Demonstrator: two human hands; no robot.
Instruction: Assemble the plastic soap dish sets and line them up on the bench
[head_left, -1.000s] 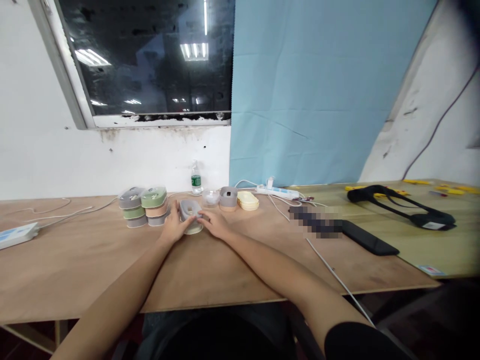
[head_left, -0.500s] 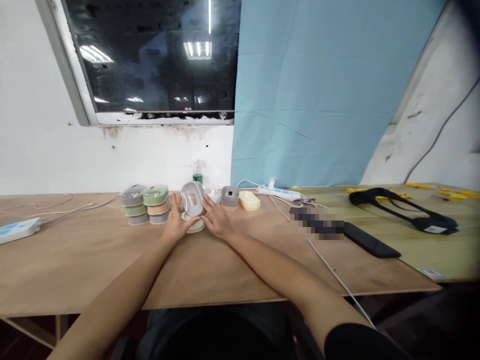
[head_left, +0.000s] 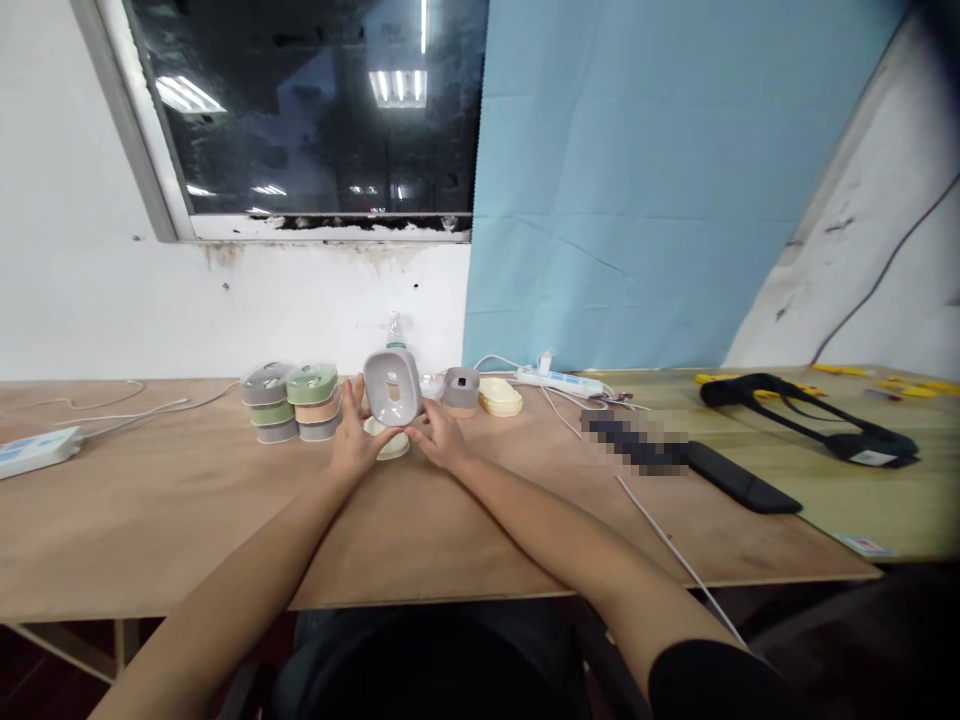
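Raised above the table, a grey plastic box (head_left: 406, 386) with an oval hole in its base is tilted so that its hollow inside faces me. My left hand (head_left: 351, 437) grips its left side and lower edge. Against the lower right edge press the fingers of my right hand (head_left: 442, 437). Below the box, partly covered by it and my hands, a cream-coloured piece (head_left: 391, 449) lies on the table. Just right of my right hand, a similar grey box (head_left: 460, 380) sits on a peach one. Clear plastic parts (head_left: 431, 386) show behind the hand.
Two stacks of grey, green and peach boxes (head_left: 313, 410) stand at left. Cream trays (head_left: 501, 398) are piled at right. A bottle (head_left: 395, 330) stands behind the held box. Power strips (head_left: 562, 382), cables, a black phone-like slab (head_left: 742, 478) and a black strap-like frame (head_left: 810, 415) lie around.
The grey box has been turned between my hands, so its inside and rim now face me more squarely. My right hand has shifted down to its lower right edge.
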